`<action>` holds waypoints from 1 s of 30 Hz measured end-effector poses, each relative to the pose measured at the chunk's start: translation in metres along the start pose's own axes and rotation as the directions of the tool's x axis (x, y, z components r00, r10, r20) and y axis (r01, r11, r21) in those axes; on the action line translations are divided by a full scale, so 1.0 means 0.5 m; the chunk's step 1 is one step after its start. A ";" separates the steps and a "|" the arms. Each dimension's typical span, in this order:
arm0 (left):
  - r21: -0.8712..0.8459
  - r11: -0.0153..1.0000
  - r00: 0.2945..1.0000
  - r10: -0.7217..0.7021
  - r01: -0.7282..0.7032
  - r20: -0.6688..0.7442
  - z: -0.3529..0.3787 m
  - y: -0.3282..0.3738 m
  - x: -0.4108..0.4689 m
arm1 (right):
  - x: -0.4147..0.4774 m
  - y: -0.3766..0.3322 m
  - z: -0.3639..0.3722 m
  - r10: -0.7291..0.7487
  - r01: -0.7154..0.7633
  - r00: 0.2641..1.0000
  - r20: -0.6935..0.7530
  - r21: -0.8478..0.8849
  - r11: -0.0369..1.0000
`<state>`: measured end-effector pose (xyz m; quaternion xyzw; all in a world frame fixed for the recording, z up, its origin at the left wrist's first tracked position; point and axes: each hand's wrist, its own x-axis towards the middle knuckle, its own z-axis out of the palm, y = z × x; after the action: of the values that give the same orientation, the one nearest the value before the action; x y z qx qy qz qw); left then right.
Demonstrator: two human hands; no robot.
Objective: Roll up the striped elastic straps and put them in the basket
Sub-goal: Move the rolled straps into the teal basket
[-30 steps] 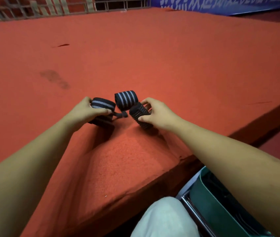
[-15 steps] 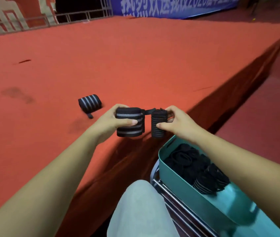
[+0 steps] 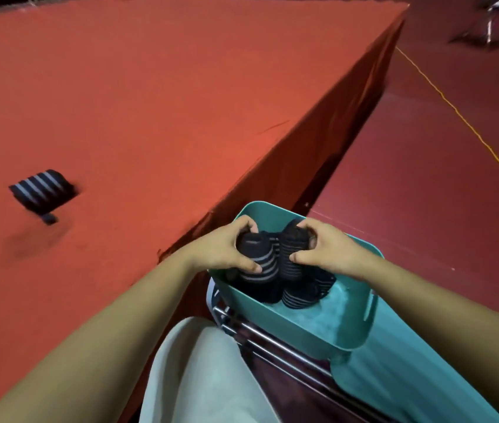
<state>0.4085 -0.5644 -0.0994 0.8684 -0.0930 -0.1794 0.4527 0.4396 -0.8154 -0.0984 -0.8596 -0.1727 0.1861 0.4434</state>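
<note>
My left hand (image 3: 222, 248) grips a rolled black strap with grey stripes (image 3: 257, 264) over the teal basket (image 3: 327, 328). My right hand (image 3: 330, 248) grips a second, darker rolled strap (image 3: 292, 254) beside it. Both rolls sit low inside the basket, touching the pile of rolled straps (image 3: 306, 293) that lies there. A third rolled striped strap (image 3: 41, 192) lies alone on the red carpeted platform (image 3: 156, 96) at the left, with a short tab sticking out below it.
The basket rests on a metal-framed stool (image 3: 275, 340) next to the platform's edge. My knee in light trousers (image 3: 199, 377) is at the bottom centre. Dark red floor (image 3: 425, 184) spreads right, with a yellow line and a metal chair far off.
Both hands carried the two rolled straps from the platform edge rightward and down into the basket. The third roll stayed on the carpet; the view swung to the right.
</note>
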 end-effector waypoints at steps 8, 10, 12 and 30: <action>0.324 0.944 0.960 -0.033 -0.061 0.277 0.073 -0.027 0.056 | -0.030 0.063 0.018 0.086 -0.030 0.980 0.178 -0.299 0.954; 0.394 0.915 0.948 -0.048 -0.084 0.314 0.082 -0.035 0.061 | -0.028 0.078 0.030 0.096 -0.021 0.975 0.200 -0.348 0.937; 0.511 0.849 0.937 -0.057 -0.136 0.343 0.090 -0.046 0.067 | -0.025 0.090 0.041 0.120 -0.034 0.969 0.215 -0.366 0.930; 0.601 0.798 0.879 -0.246 -0.056 0.408 0.091 -0.068 0.100 | 0.019 0.142 0.125 0.239 -0.094 0.936 0.257 -0.472 0.876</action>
<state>0.4365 -0.5955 -0.1629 0.9003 -0.2053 -0.3674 0.1109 0.4276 -0.8066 -0.1922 -0.9110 -0.2026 0.3103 0.1807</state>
